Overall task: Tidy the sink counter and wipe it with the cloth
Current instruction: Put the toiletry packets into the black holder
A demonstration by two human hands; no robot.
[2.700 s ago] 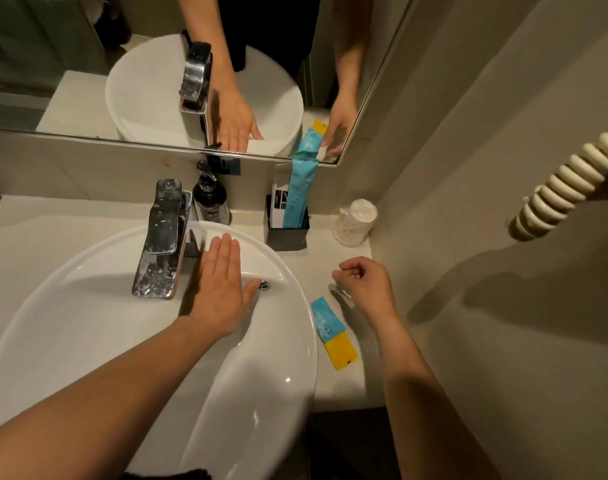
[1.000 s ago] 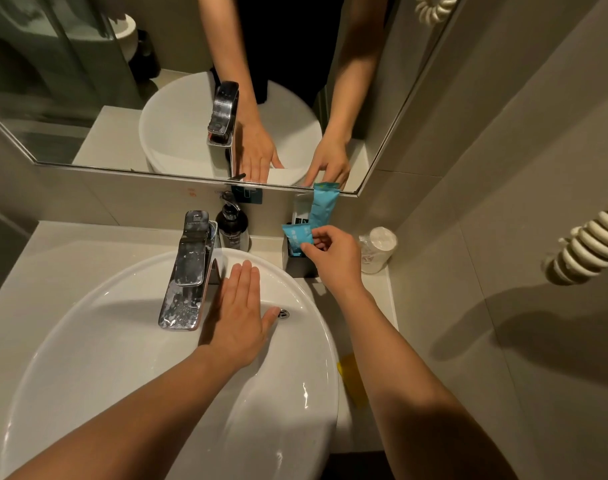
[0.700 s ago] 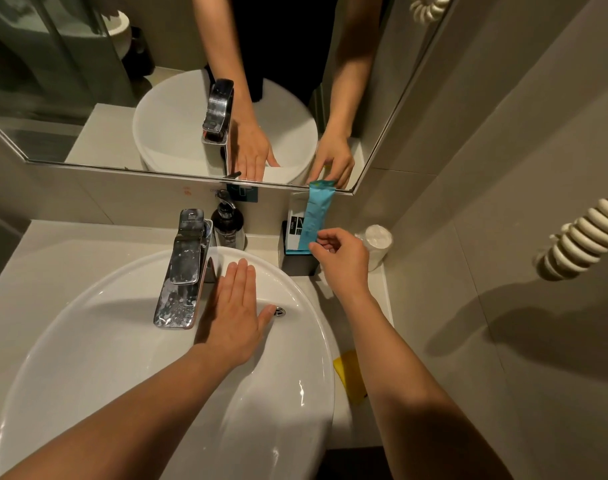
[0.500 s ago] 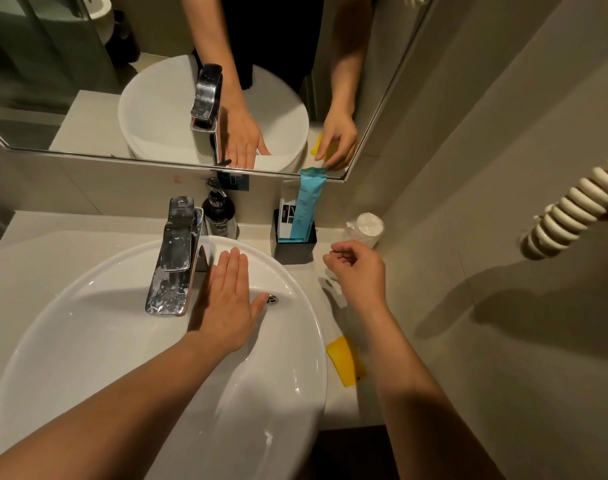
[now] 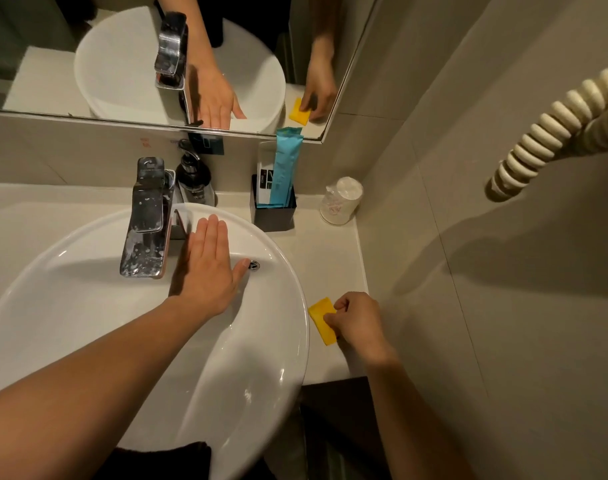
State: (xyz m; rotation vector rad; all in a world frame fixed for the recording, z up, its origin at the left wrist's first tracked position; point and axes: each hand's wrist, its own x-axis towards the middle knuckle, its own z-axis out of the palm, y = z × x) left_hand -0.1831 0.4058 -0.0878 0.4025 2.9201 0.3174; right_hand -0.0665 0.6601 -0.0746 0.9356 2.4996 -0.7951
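Observation:
A small yellow packet (image 5: 321, 315) lies on the counter (image 5: 325, 258) just right of the white basin (image 5: 88, 306). My right hand (image 5: 358, 322) is curled over its right end, fingers pinching it. My left hand (image 5: 207, 268) rests flat and open on the basin's inner slope, right of the chrome faucet (image 5: 146, 220). A black holder (image 5: 274, 211) at the back wall has a tall blue packet (image 5: 284, 169) and a white one standing in it. A dark cloth (image 5: 164, 460) shows at the bottom edge.
A dark soap pump bottle (image 5: 193, 180) stands behind the faucet. A wrapped cup (image 5: 340, 200) sits upside down in the back right corner. The mirror (image 5: 157, 60) spans the back wall; a coiled cord (image 5: 552, 129) hangs on the right wall.
My right hand put the blue packet in the holder, then came back down the counter and closed on the yellow packet. My left hand stayed on the basin.

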